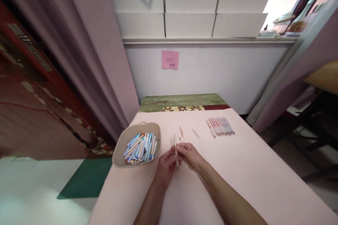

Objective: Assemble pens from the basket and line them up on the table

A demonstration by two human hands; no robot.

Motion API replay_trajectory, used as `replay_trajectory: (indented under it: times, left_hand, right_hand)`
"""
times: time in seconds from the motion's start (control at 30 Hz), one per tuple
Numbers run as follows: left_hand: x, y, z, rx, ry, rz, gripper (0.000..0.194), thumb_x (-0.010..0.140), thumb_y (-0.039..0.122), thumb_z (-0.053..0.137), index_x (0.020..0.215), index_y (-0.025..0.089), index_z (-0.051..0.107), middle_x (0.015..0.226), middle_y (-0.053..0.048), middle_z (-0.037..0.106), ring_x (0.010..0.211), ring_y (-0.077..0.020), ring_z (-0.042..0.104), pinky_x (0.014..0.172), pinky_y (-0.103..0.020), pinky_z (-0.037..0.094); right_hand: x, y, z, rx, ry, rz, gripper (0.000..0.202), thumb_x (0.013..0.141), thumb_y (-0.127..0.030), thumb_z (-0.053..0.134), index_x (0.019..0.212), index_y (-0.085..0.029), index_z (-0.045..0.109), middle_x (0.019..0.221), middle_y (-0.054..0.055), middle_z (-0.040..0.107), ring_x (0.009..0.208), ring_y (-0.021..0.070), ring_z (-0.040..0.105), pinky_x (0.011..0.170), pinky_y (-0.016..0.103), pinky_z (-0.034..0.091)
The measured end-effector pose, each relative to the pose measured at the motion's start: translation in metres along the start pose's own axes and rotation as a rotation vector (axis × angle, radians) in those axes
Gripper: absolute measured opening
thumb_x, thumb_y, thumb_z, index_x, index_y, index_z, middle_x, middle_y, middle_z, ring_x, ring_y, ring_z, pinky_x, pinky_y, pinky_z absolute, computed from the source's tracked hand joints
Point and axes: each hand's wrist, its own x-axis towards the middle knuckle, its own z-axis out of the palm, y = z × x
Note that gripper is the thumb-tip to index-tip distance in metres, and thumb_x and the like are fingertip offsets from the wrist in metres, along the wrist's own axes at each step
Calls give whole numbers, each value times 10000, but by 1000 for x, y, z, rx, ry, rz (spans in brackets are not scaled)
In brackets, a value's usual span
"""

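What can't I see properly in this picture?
All in the head view:
Most of the bottom of the basket: hidden by the pile of pens.
Middle of the held pen: partly covered by the left hand and right hand.
Markings on the lined-up pens: too small.
Elbows: cut off by the bottom edge.

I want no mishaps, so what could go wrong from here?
The slim pale pen, pinched by the left grip and the right grip, might slip if either loosens. The thin white dark-tipped stick lies loose near the pen's far end and could roll if brushed. The beige rounded bin of blue and tan pens sits close to the left grip, so a swing might bump it.
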Motion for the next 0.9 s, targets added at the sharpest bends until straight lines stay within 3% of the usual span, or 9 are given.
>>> replay_trajectory:
  times: [0.17,0.37,0.47,0.57,0.7,0.9]
  left_hand:
    - [-1,-1,1,34,6,20,145,711,245,732,761,113,701,676,-54,664,610,-122,555,629,-244,415]
    - [-3,-1,4,54,-9,25,153,728,263,718,724,111,696,680,-57,669,640,-135,573,661,-249,425]
    - [-2,-2,2,-44,36,54,130,734,244,718,805,135,704,770,-59,699,734,-160,618,740,-278,454]
    - [1,-4,-2,-126,122,93,167,692,216,758,843,172,701,852,-40,711,825,-172,637,806,-297,470]
    - [4,-6,-9,-114,178,76,219,605,194,819,790,176,702,791,0,694,749,-121,617,740,-233,483]
    - [5,-6,-7,-64,185,56,292,611,200,826,881,168,719,817,-14,693,734,-99,599,725,-206,486]
  right_hand:
    - [2,1,2,-48,90,-7,358,660,-441,789,657,-133,606,447,-49,522,360,67,418,370,206,376]
    - [2,1,10,-189,204,-30,375,653,-478,773,633,-159,576,369,-64,471,317,83,387,352,224,343]
    - [-5,-4,12,-302,278,-119,331,695,-474,739,736,-162,638,509,-21,580,439,112,492,446,241,392]
    - [-22,-9,11,-582,371,-258,258,750,-451,695,785,-196,679,696,21,664,627,150,568,568,258,416]
    - [-43,-5,11,-896,364,-270,167,759,-396,689,769,-230,693,606,-3,629,561,141,523,554,262,364]
    - [-46,6,8,-982,422,-307,128,766,-330,663,692,-226,666,596,2,636,524,138,522,524,258,337]
